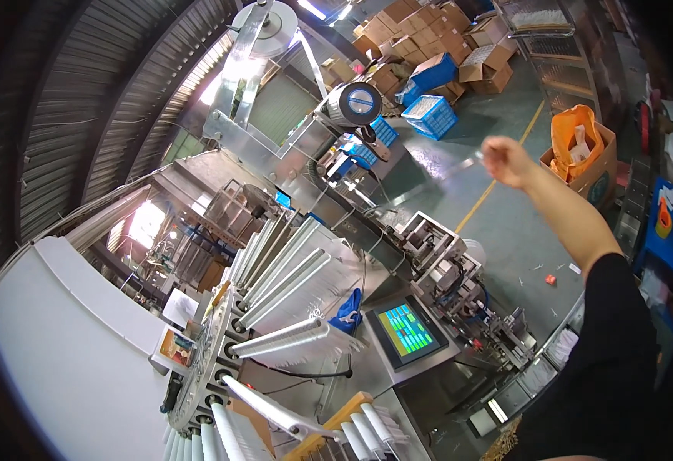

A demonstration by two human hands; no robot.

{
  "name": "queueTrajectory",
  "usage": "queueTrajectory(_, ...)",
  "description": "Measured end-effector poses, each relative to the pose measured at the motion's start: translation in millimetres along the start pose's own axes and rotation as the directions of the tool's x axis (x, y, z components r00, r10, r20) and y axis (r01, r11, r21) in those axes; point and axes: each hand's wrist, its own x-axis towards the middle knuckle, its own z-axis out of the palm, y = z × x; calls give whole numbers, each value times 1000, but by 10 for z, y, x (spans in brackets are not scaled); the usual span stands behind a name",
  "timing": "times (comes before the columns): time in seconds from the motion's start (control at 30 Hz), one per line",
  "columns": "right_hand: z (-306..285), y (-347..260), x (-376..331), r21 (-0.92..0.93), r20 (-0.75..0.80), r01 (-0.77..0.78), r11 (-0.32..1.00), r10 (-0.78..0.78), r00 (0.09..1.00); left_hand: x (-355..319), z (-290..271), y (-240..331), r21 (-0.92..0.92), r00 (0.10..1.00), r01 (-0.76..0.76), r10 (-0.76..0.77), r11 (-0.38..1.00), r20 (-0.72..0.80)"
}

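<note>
My right hand (508,161) is raised at the upper right, its arm in a black sleeve (613,338). The fingers are closed on the end of a thin, translucent strip (440,180), which stretches down to the left toward the machine head (432,250). The strip is partly blurred, so its material is hard to make out. Below the hand, the machine head carries metal brackets and small cylinders. A control screen (405,330) with green and yellow fields is lit beside it. My left hand is outside the picture.
A rotary rack (202,384) with rows of white tubular pieces (286,338) stands at lower left. Above, a metal arm carries a reel (267,31) and a round motor-like unit (354,104). An orange bag (574,138) sits in a carton at right; blue crates (430,117) and cartons (413,31) stand behind.
</note>
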Motion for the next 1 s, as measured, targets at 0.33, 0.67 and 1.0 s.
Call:
queueTrajectory(0.33,1017,876,-2889,238,251,-658,715,609,752,-183,-232,-43,-990,978,133,157,42,138)
queueTrajectory(0.67,2897,2021,-3724,-406,185,-634,658,739,647,110,-526,-1325,-519,791,-575,591,632,-158)
queueTrajectory(1.0,2517,1882,-5073,-139,-541,-541,829,394,743,700,-297,-2202,-28,782,-533,479,846,-398)
